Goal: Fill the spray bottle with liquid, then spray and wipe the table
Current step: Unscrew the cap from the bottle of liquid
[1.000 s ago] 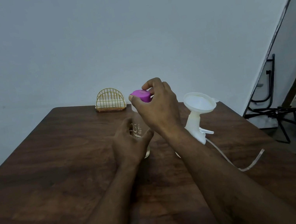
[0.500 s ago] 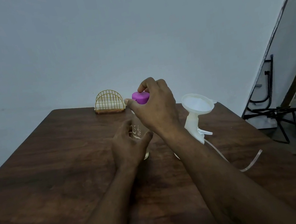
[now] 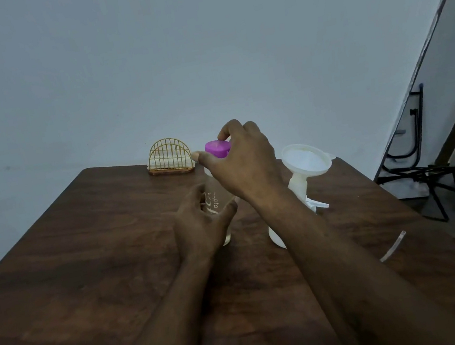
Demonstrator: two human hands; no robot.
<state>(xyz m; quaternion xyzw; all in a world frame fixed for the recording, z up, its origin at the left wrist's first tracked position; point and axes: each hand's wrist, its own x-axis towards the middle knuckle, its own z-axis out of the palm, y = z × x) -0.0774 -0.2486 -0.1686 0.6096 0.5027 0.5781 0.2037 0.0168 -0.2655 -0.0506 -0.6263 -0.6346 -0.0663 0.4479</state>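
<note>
A clear bottle with white lettering stands upright on the dark wooden table. My left hand is wrapped around its lower body. My right hand pinches the purple cap at the bottle's top with thumb and fingers. To the right stands a white spray bottle with a white funnel sitting in its neck. The spray bottle's base is partly hidden behind my right forearm. A white trigger head with a clear dip tube lies on the table beside it.
A gold wire napkin holder with white napkins stands at the table's far edge by the wall. A black folding chair frame leans off to the right, beyond the table's right edge.
My right hand has turned a little on the purple cap, thumb now further left. My left hand stays on the clear bottle.
</note>
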